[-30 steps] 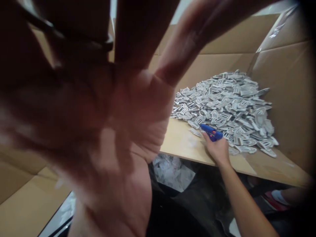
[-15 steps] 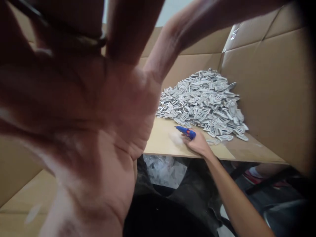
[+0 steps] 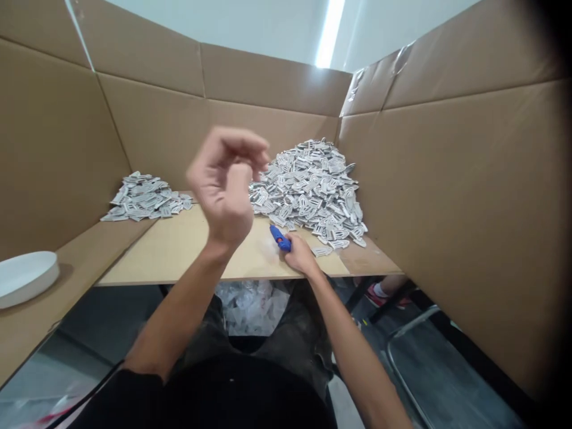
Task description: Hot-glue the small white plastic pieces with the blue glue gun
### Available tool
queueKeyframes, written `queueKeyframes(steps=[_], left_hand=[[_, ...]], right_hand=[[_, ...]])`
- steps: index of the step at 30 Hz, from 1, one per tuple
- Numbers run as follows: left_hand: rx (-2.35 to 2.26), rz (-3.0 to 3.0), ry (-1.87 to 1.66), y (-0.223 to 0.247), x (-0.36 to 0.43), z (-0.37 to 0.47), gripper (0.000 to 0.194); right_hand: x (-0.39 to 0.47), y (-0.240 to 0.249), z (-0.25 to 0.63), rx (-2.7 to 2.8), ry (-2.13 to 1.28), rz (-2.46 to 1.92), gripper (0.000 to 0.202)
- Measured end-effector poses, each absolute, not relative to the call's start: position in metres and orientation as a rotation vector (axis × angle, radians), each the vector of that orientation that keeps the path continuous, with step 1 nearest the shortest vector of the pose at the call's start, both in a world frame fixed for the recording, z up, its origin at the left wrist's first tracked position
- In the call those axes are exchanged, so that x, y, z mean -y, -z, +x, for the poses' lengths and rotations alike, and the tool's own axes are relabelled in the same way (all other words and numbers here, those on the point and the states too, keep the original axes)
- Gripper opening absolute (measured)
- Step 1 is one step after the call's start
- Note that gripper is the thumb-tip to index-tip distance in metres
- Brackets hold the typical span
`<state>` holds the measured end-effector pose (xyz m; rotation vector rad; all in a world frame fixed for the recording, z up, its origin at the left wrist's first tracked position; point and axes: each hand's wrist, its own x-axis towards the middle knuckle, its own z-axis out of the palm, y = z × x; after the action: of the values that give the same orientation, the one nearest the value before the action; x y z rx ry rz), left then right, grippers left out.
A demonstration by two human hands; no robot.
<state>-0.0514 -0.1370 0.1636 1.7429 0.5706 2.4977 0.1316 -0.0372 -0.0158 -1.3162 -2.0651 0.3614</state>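
My left hand [image 3: 226,185] is raised in front of the camera, above the table, its fingers loosely curled and the thumb apart from them. Its outline is slightly blurred, and nothing shows in the palm. Low over the tabletop, my right hand [image 3: 300,253] is closed around a blue glue gun [image 3: 280,238] with a red-orange part on its side. The gun's nozzle points up and to the left. Just beyond it lies a large heap of flat grey-white slotted pieces [image 3: 308,185], with a few loose pieces near my right hand.
A smaller heap of similar pieces [image 3: 145,196] sits at the back left. Cardboard walls [image 3: 268,113] enclose the table [image 3: 179,256]. At far left stands a shallow white dish [image 3: 29,277]. Clear plastic scraps [image 3: 254,307] lie below the table edge, between my legs.
My left hand has moved away from close to the camera, and its spread fingers have curled. The view has shifted, showing the left heap and dish. My right hand still holds the glue gun.
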Motion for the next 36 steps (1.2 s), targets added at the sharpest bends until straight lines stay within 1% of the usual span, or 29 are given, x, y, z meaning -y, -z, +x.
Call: queueKeyframes(steps=[1, 4, 5, 7, 8, 10, 12, 14, 16, 18, 21, 24, 27, 29, 31, 34, 36], left_hand=[[-0.601, 1.719, -2.519, -0.156, 0.121, -0.047, 0.026], [-1.092, 1.63, -2.395, -0.117, 0.062, -0.039, 0.019], [-1.295, 1.633, -2.26, -0.1, 0.044, -0.038, 0.018], [-1.576, 1.8, -1.809, -0.067, 0.015, -0.037, 0.016], [-1.6, 1.96, -1.563, -0.052, 0.005, -0.037, 0.019], [-1.529, 2.243, -1.197, -0.028, -0.004, -0.033, 0.029], [-1.471, 2.399, -0.951, -0.011, -0.008, -0.029, 0.035], [-1.479, 2.447, -0.812, 0.0, -0.011, -0.026, 0.039], [-1.489, 2.463, -0.764, 0.006, -0.015, -0.026, 0.04], [-1.469, 2.465, -0.774, 0.009, -0.02, -0.029, 0.034], [-1.473, 2.379, -0.834, 0.012, -0.025, -0.037, 0.024], [-1.534, 2.294, -0.897, 0.013, -0.025, -0.042, 0.026], [-1.532, 2.229, -1.015, 0.01, -0.02, -0.042, 0.02], [-1.398, 2.129, -1.12, 0.006, -0.014, -0.039, 0.014], [-1.191, 1.967, -1.166, 0.002, -0.007, -0.035, 0.016], [-0.986, 1.66, -1.125, -0.006, 0.002, -0.028, 0.023], [-0.952, 1.472, -1.076, -0.01, 0.006, -0.025, 0.02]], right_hand=[[0.036, 0.017, 0.133, 2.006, -0.389, -1.301, 0.023], [0.031, 0.018, 0.138, 1.681, -0.437, -1.295, 0.015], [0.029, 0.019, 0.14, 1.552, -0.446, -1.304, 0.015], [0.025, 0.019, 0.144, 1.346, -0.463, -1.321, 0.016], [0.024, 0.02, 0.145, 1.281, -0.468, -1.323, 0.017], [0.022, 0.02, 0.146, 1.211, -0.474, -1.301, 0.019], [0.022, 0.021, 0.144, 1.197, -0.494, -1.271, 0.02], [0.022, 0.021, 0.142, 1.213, -0.529, -1.248, 0.019], [0.022, 0.022, 0.139, 1.234, -0.558, -1.24, 0.018], [0.022, 0.022, 0.138, 1.246, -0.565, -1.238, 0.017], [0.023, 0.021, 0.137, 1.249, -0.558, -1.237, 0.018], [0.024, 0.02, 0.136, 1.246, -0.546, -1.221, 0.019], [0.027, 0.018, 0.135, 1.247, -0.537, -1.21, 0.021], [0.029, 0.017, 0.135, 1.256, -0.517, -1.201, 0.021], [0.03, 0.017, 0.134, 1.265, -0.495, -1.192, 0.02], [0.031, 0.018, 0.134, 1.283, -0.46, -1.178, 0.018], [0.032, 0.018, 0.134, 1.302, -0.437, -1.17, 0.017]])
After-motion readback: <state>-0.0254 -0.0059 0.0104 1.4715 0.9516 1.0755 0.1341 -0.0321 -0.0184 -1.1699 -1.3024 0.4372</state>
